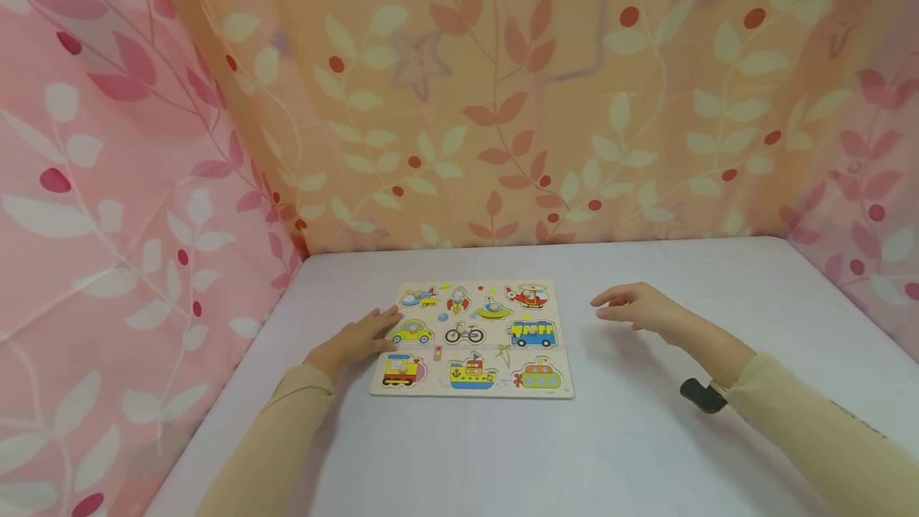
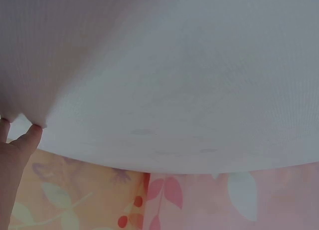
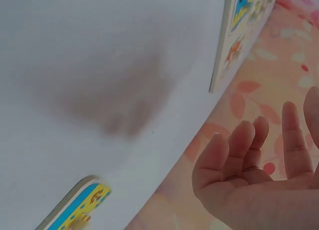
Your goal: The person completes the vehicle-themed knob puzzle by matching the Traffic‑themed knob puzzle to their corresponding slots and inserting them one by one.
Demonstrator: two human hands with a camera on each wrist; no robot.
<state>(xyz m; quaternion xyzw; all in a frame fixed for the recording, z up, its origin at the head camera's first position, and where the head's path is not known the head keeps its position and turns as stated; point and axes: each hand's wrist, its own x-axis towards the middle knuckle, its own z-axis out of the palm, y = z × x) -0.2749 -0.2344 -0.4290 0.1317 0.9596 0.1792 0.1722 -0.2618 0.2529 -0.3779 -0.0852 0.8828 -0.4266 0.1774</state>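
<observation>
A wooden puzzle board point(image 1: 495, 349) with vehicle pictures lies flat on the white table. At its left edge my left hand point(image 1: 361, 338) rests, fingertips by the yellow car point(image 1: 412, 333); two of its fingers point(image 2: 32, 135) show in the left wrist view. Right of the board my right hand point(image 1: 638, 309) is raised over the table, fingers loosely bent and holding nothing. The right wrist view shows that hand's palm point(image 3: 249, 190) and, lower left, part of a blue and yellow piece point(image 3: 82, 205) with an anchor picture on the table.
Pink leaf-patterned cloth point(image 1: 108, 182) hangs on the left, with more patterned cloth point(image 1: 502, 102) behind the table point(image 1: 459, 453). A black device point(image 1: 704, 396) sits at my right wrist. Board pictures include a blue bus point(image 1: 531, 334) and a ship point(image 1: 471, 374).
</observation>
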